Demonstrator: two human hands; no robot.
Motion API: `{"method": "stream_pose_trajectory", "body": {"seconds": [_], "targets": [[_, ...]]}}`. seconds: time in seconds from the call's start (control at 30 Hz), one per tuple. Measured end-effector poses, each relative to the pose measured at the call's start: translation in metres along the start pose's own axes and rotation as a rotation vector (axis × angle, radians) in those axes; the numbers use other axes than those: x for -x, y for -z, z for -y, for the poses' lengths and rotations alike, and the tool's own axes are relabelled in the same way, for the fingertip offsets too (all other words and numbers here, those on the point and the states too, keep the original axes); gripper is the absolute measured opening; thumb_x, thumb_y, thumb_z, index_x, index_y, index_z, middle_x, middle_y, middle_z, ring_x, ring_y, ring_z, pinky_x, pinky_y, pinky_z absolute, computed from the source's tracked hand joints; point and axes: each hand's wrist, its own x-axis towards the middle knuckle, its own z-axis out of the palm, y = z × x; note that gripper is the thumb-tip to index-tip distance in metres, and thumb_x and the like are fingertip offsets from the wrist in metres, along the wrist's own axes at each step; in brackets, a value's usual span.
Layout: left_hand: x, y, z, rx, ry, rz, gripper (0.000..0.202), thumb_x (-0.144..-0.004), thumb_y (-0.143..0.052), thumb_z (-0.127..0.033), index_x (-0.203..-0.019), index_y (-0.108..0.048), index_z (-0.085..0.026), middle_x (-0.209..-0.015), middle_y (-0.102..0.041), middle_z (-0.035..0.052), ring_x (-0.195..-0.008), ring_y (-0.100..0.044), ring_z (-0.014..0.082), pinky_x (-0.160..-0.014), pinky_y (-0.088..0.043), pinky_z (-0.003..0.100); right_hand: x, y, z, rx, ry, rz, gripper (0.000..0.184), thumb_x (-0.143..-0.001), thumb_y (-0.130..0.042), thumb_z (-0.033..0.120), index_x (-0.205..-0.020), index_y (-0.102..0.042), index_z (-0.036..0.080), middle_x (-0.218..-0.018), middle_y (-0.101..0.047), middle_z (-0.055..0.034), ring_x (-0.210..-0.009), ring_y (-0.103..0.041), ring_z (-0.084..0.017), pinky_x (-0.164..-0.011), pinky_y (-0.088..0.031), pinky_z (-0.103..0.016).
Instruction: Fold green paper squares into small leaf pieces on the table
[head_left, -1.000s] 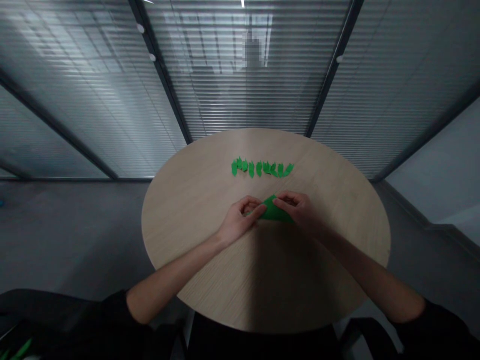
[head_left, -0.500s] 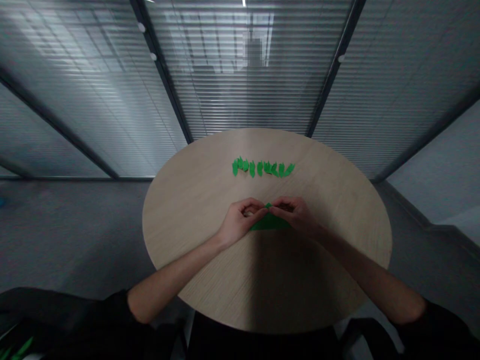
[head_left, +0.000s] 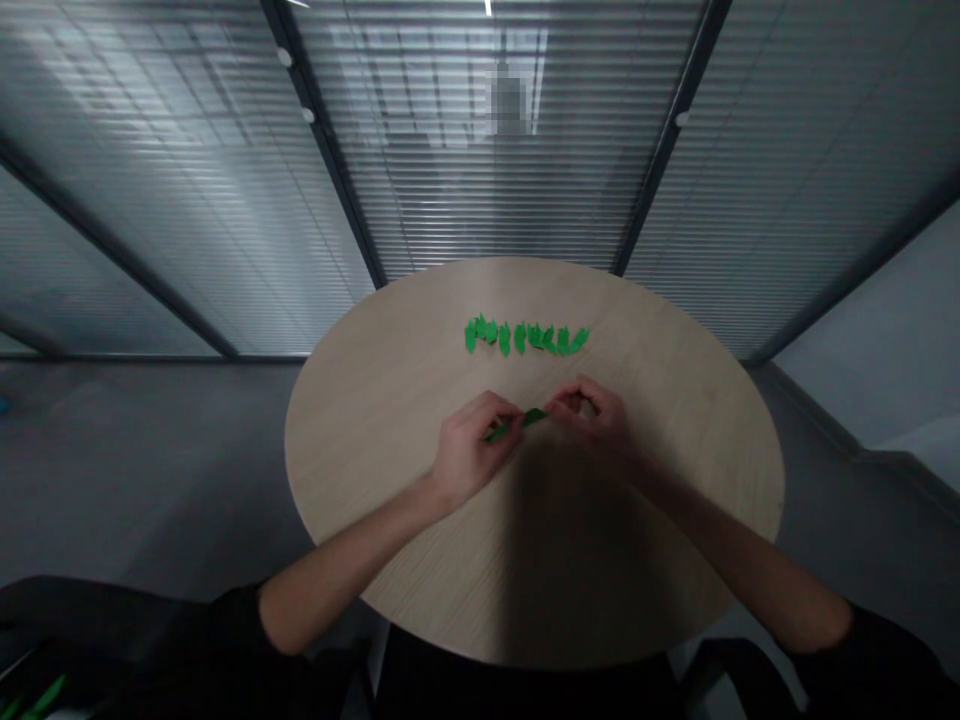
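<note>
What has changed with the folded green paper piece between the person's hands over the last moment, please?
The green paper piece has narrowed from a broad triangle into a slim strip, pinched by the left hand and right hand, now slightly further apart. The row of small green paper leaves on the round wooden table stayed put.

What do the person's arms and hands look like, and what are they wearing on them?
The left hand and right hand are bare, with no gloves or watch showing. The forearms are bare too, and black sleeves end near the elbows.
</note>
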Motion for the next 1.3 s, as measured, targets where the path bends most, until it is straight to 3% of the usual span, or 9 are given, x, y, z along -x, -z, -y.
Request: {"method": "stream_pose_trajectory", "body": {"seconds": [0.1, 0.23, 0.5, 0.6, 0.7, 0.77, 0.83, 0.97, 1.3], "targets": [[0.001, 0.005, 0.000, -0.159, -0.215, -0.019, 0.006, -0.100, -0.061, -0.016, -0.096, -0.067, -0.015, -0.087, -0.070, 0.0058, -0.077, -0.066, 0.0157, -0.065, -0.051, 0.026, 0.003, -0.001, 0.003, -0.102, -0.160, 0.177, 0.053, -0.093, -0.057, 0.066, -0.070, -0.065, 0.019, -0.054, -0.051, 0.0026, -0.048, -0.044, -0.011, -0.047, -0.033, -0.026], [0.003, 0.006, -0.003, -0.413, -0.488, -0.008, 0.006, -0.101, -0.060, -0.018, -0.101, -0.066, -0.016, -0.089, -0.072, 0.0065, -0.081, -0.066, 0.0183, -0.068, -0.054, 0.029, 0.004, -0.005, 0.005, -0.212, -0.271, 0.441, 0.065, -0.092, -0.049, 0.077, -0.070, -0.064, 0.018, -0.059, -0.057, -0.0002, -0.047, -0.049, -0.011, -0.046, -0.035, -0.025], [0.006, -0.002, -0.012, -0.464, -0.596, -0.006, 0.005, -0.098, -0.065, -0.016, -0.093, -0.065, -0.020, -0.083, -0.071, 0.0022, -0.081, -0.063, 0.0183, -0.087, -0.054, 0.036, 0.003, -0.004, -0.005, -0.318, -0.318, 0.451, 0.044, -0.084, -0.074, 0.060, -0.073, -0.060, 0.020, -0.060, -0.053, 0.0041, -0.051, -0.047, -0.009, -0.048, -0.036, -0.024], [0.003, -0.003, -0.008, -0.291, -0.309, -0.025, 0.015, -0.095, -0.069, -0.033, -0.098, -0.065, -0.019, -0.092, -0.069, 0.0065, -0.085, -0.062, 0.0203, -0.079, -0.052, 0.036, 0.001, -0.003, -0.006, -0.263, -0.286, 0.441, 0.044, -0.085, -0.073, 0.060, -0.074, -0.059, 0.019, -0.060, -0.052, 0.0045, -0.051, -0.046, -0.009, -0.048, -0.035, -0.024], [-0.004, -0.004, -0.003, 0.071, 0.249, -0.064, 0.026, -0.097, -0.062, -0.043, -0.100, -0.063, -0.017, -0.089, -0.065, 0.0060, -0.080, -0.060, 0.0183, -0.072, -0.049, 0.033, 0.000, 0.000, -0.006, -0.223, -0.274, 0.484, 0.047, -0.086, -0.070, 0.063, -0.076, -0.058, 0.019, -0.059, -0.051, 0.0047, -0.049, -0.044, -0.009, -0.046, -0.032, -0.024], [-0.008, -0.005, 0.001, 0.365, 0.563, 0.076, 0.038, -0.098, -0.056, -0.053, -0.097, -0.065, -0.016, -0.080, -0.063, 0.0030, -0.069, -0.057, 0.0158, -0.064, -0.045, 0.029, 0.000, 0.002, -0.005, -0.210, -0.270, 0.521, 0.047, -0.087, -0.069, 0.065, -0.079, -0.059, 0.019, -0.059, -0.051, 0.0048, -0.049, -0.045, -0.009, -0.047, -0.033, -0.024], [-0.010, -0.008, 0.003, 0.566, 0.745, 0.287, 0.046, -0.091, -0.062, -0.060, -0.089, -0.068, -0.014, -0.074, -0.062, 0.0021, -0.063, -0.053, 0.0143, -0.058, -0.039, 0.028, 0.000, 0.004, -0.006, -0.197, -0.256, 0.577, 0.048, -0.088, -0.067, 0.065, -0.081, -0.060, 0.018, -0.061, -0.051, 0.0048, -0.051, -0.046, -0.009, -0.048, -0.035, -0.023], [-0.007, -0.012, 0.002, 0.668, 0.891, 0.386, 0.051, -0.076, -0.079, -0.059, -0.096, -0.073, -0.012, -0.079, -0.068, 0.0042, -0.064, -0.056, 0.0140, -0.057, -0.038, 0.026, 0.000, 0.007, -0.008, -0.195, -0.256, 0.625, 0.050, -0.086, -0.069, 0.067, -0.086, -0.063, 0.017, -0.065, -0.052, 0.0047, -0.051, -0.046, -0.008, -0.046, -0.036, -0.022], [-0.005, -0.006, 0.002, 0.693, 0.837, 0.452, 0.049, -0.072, -0.082, -0.058, -0.085, -0.069, -0.013, -0.066, -0.059, -0.0008, -0.053, -0.046, 0.0088, -0.049, -0.029, 0.022, -0.001, 0.010, -0.011, -0.123, -0.288, 0.622, 0.046, -0.088, -0.067, 0.063, -0.087, -0.064, 0.017, -0.063, -0.054, 0.0044, -0.050, -0.047, -0.008, -0.045, -0.035, -0.021]]}}
